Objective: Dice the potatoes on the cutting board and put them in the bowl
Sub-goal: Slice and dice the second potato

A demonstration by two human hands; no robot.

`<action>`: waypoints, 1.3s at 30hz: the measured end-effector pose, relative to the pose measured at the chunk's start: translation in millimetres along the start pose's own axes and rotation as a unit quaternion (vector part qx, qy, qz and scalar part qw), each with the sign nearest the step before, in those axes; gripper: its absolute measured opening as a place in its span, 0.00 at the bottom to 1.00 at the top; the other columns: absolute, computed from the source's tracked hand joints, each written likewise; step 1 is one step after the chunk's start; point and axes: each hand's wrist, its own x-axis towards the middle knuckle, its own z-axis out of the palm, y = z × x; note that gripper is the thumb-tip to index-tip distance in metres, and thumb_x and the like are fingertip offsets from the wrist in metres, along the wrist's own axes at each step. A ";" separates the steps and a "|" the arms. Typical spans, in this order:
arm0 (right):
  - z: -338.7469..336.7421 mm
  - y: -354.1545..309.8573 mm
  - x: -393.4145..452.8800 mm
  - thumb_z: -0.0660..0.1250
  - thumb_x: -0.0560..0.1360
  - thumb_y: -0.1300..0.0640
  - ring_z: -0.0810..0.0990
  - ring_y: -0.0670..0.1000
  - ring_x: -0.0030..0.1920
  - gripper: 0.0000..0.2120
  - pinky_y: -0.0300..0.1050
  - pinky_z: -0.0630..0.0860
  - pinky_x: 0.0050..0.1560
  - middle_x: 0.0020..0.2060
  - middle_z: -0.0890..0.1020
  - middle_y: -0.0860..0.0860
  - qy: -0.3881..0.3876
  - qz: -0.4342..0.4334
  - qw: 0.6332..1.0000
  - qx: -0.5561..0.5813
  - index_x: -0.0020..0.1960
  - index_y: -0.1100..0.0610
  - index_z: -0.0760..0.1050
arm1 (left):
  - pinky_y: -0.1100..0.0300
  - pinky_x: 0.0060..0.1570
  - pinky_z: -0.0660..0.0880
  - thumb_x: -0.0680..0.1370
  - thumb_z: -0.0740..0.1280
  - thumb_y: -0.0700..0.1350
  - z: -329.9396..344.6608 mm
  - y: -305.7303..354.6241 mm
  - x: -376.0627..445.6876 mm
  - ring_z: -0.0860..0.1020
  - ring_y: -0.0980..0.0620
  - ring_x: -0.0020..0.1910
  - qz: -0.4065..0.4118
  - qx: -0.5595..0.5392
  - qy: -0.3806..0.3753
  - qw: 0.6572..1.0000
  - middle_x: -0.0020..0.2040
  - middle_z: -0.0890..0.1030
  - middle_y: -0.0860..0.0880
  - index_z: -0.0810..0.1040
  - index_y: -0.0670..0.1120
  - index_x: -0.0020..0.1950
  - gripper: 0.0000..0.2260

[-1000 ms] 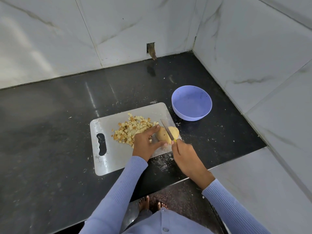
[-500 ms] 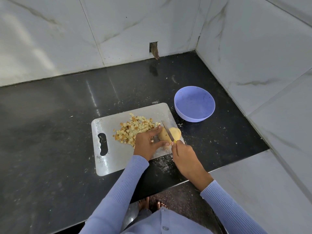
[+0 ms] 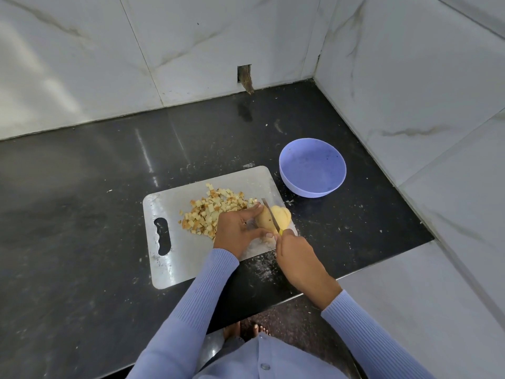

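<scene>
— One pale yellow peeled potato [image 3: 270,218] is what the next cut turns on, isn't it? Where does it lie?

— At the right end of the grey rectangular cutting board [image 3: 175,258], close to the edge nearest the empty lilac plastic bowl [image 3: 313,168]. The heap of small diced potato cubes [image 3: 213,212] sits just left of it, in the board's middle.

— And the hands?

— The left hand [image 3: 236,231] comes at it from the left, forefinger curled over the far side and thumb on the near side, so it grips the potato between them. The right hand [image 3: 296,258] is just beside its near end, fingers wrapped round the yellow handle of a small steel-bladed knife [image 3: 270,216].

— Which way does the potato run?

— Its long axis appears to go left to right across the board, from the left hand toward the board's right edge. The blade lies across it, pointing away from the person and a little left, so I'd judge a slice is being taken off the right part.

— Which hand is nearer?

— Both are at it; the left holds it, the right only reaches it through the blade
</scene>
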 end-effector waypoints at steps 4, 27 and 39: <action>4.0 2.3 -4.4 0.50 0.83 0.53 0.73 0.51 0.38 0.13 0.45 0.67 0.38 0.36 0.70 0.50 -0.010 0.002 1.000 0.017 0.55 0.61 0.67 | 0.75 0.57 0.67 0.61 0.80 0.36 -1.0 -1.2 0.9 0.76 0.59 0.58 -0.007 -0.023 -0.003 1.000 0.57 0.80 0.52 0.80 0.41 0.57 0.25; 8.7 18.8 -6.7 0.52 0.83 0.53 0.72 0.51 0.40 0.10 0.44 0.66 0.40 0.39 0.72 0.51 -0.104 0.018 0.994 0.035 0.48 0.56 0.65 | 0.70 0.59 0.70 0.62 0.80 0.39 -1.4 -6.8 2.5 0.76 0.63 0.58 0.022 -0.041 -0.011 0.999 0.58 0.80 0.51 0.80 0.44 0.60 0.27; 11.7 47.7 -30.5 0.50 0.83 0.50 0.74 0.49 0.42 0.14 0.43 0.70 0.42 0.43 0.74 0.52 -0.090 0.016 0.996 -0.005 0.56 0.59 0.69 | 0.69 0.54 0.73 0.57 0.83 0.42 -6.3 -10.9 -4.8 0.77 0.65 0.54 0.029 -0.032 0.026 0.999 0.52 0.80 0.61 0.81 0.51 0.56 0.28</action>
